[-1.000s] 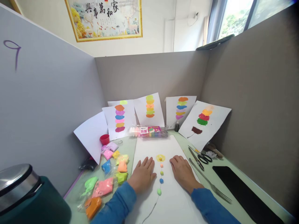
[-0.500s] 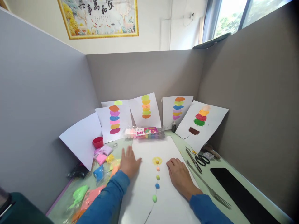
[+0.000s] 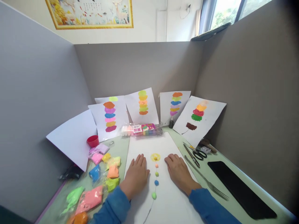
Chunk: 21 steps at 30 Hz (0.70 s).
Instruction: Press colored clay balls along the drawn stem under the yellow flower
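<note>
My left hand (image 3: 136, 174) lies flat on the left side of a white sheet of paper (image 3: 177, 202), fingers stretched out and holding nothing. On the sheet's right side rests my right hand (image 3: 179, 172), its fingers extended and slightly curved, also holding nothing. Between the hands runs a drawn line with small clay balls on it: an orange ball (image 3: 156, 165), a yellow-green ball (image 3: 156, 174), a blue ball (image 3: 156, 183) and a green ball (image 3: 154, 195). At its top sits a yellow ring (image 3: 152, 155) with a yellow piece in the middle.
Bags of coloured clay (image 3: 91, 197) and a red cup (image 3: 92, 141) are at the left. A packaged clay set (image 3: 143, 129) lies behind the sheet, before several propped painted papers (image 3: 116, 115). Scissors (image 3: 199, 154), a pen-like tool (image 3: 192, 157), a fork (image 3: 212, 186) and a black slab (image 3: 240, 188) are at right.
My left hand has moved right and down from the sheet's left edge onto the paper. My right hand stays on the paper. The camera view has shifted slightly.
</note>
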Tool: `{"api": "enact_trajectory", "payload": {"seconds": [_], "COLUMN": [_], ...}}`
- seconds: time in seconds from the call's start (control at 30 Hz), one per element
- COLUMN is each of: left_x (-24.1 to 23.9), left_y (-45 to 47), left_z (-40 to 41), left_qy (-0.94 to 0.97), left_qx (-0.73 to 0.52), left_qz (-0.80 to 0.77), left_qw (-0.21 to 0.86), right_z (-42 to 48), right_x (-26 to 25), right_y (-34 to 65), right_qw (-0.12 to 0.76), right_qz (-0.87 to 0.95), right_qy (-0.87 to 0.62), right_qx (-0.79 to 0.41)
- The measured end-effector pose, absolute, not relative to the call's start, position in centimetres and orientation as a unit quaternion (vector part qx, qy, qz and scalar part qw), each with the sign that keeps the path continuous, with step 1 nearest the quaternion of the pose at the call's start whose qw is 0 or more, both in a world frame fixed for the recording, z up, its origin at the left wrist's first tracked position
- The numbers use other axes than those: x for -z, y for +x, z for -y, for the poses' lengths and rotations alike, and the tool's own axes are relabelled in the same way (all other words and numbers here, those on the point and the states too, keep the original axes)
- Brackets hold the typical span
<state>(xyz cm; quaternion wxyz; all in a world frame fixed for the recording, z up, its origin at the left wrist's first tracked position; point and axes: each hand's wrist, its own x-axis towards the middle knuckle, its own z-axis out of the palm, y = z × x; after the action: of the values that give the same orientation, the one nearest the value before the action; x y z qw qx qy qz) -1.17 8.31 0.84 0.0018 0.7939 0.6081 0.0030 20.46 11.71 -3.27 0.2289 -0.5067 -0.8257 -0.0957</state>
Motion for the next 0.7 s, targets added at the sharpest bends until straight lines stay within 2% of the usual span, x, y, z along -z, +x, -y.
{"api": "enact_trajectory", "payload": {"seconds": [0.2, 0.4, 0.7], "left_x": [0.7, 1.6, 2.0], "left_y": [-1.5, -1.8, -1.7], "left_z": [-7.5, -7.8, -7.9], "left_qy": [0.792, 0.792, 0.792], "left_qx": [-0.042, -0.067, -0.069], "left_qz": [-0.609, -0.606, -0.606], "left_qw": [0.004, -0.011, -0.016], "right_z": [-11.9, -13.1, -12.7], "right_x": [1.7, 0.9, 2.3], "right_y": [20.2, 18.9, 19.0], "right_qw": [0.282, 0.239, 0.241], "right_qz": [0.839, 0.882, 0.888], "right_qy": [-0.462, -0.404, -0.387], "right_qx": [0.048, 0.032, 0.065]}}
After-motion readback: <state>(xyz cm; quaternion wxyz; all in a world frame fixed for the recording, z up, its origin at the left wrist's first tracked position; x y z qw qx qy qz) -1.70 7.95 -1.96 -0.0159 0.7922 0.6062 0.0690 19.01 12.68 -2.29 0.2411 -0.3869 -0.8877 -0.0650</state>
